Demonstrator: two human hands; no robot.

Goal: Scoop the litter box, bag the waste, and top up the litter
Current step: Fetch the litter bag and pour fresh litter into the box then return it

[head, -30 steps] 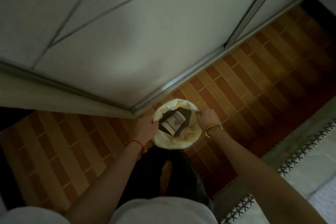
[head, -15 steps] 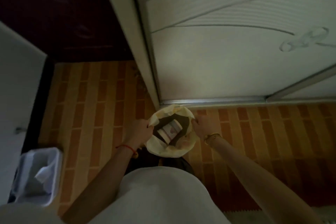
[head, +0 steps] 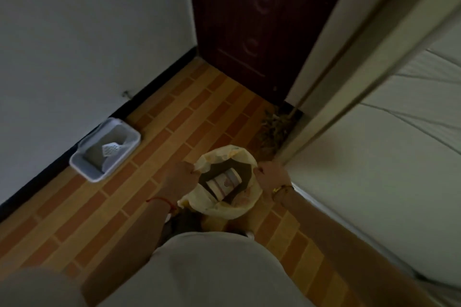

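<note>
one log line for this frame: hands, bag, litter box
bag: held open, cup-like container inside | left hand: grips left rim | right hand: grips right rim | litter box: on floor by wall, scoop inside

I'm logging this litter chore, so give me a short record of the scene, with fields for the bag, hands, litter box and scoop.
bag: pale yellow, held open, a cup inside
left hand: grips the bag rim, left side
right hand: grips the bag rim, right side
litter box: on the floor against the wall, left of the bag, apart from it
scoop: white, slotted, resting in the litter box
door: dark, ahead
</note>
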